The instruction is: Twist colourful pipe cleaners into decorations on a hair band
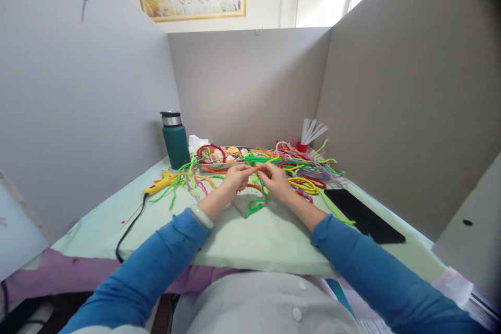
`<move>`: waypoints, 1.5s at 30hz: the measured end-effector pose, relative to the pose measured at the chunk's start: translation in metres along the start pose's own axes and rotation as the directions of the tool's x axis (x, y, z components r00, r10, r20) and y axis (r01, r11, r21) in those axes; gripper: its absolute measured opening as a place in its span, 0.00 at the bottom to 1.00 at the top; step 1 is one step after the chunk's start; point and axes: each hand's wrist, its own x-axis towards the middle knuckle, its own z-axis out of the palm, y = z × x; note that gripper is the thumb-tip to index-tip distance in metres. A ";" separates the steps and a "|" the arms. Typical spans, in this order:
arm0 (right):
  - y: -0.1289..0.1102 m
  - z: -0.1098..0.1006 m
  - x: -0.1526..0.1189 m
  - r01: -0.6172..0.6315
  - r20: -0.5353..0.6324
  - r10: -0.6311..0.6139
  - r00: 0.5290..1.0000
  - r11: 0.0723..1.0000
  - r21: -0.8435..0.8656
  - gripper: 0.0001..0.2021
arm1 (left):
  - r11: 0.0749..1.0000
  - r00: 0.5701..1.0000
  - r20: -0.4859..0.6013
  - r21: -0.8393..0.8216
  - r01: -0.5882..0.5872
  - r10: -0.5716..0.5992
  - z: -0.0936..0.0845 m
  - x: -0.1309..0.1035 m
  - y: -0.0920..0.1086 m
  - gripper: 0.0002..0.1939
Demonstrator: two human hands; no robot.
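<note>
My left hand (237, 177) and my right hand (273, 178) meet above the middle of the table, fingertips almost touching. Both pinch a small orange piece (255, 169) between them. A green fuzzy strand (260, 202) hangs below the fingers and curls down to a coiled green part (254, 210) near the tabletop. A thin grey stick (238, 210) lies beside the coil. Whether the orange piece is joined to the green strand cannot be made out.
Behind my hands sits a metal tray (219, 166) of small pieces. Colourful strands (309, 167) spread to its right, near a red cup (301, 147) of white sticks. A green bottle (176, 143) and corded yellow glue gun (159, 183) stand left; a black slab (362, 215) lies right.
</note>
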 end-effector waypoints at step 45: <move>0.003 0.000 -0.004 0.056 0.075 -0.039 0.996 0.969 -0.242 0.08 | 0.887 0.996 0.010 0.455 -0.080 0.085 0.000 0.006 -0.011 0.11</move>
